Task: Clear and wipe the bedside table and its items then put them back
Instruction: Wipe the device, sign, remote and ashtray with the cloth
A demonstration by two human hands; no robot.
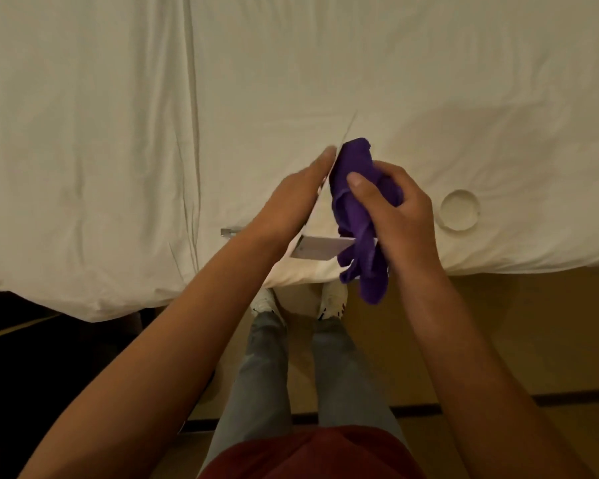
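A white-sheeted bed [291,81] fills the upper field, its near edge overhanging a tan floor [516,323]; the bedside table itself is not in view. The person stands at the bed edge, 2 legs in grey trousers [267,375] and pale shoes [332,299] visible below. The right hand [405,209] grips a bunched purple cloth [353,209], fingers and thumb curled round it, the loose end hanging down past the mattress edge. The left hand [291,198] has its fingers extended flat along a thin white card-like item [320,250] held on edge; whether the thumb clamps the far face is hidden. The cloth is pressed against that item's right face. A round pale dish [460,210], probably a coaster or ashtray, lies on the sheet just right of the right hand. A small metallic object [228,232] lies on the sheet left of the left wrist; its identity cannot be told.

Step in hand, by judgement: wiping 1 of the cleared items, with others parked on the bed. The next move likely calls for turning the card to wipe its other face, then setting it down. No brand, label or writing is legible.
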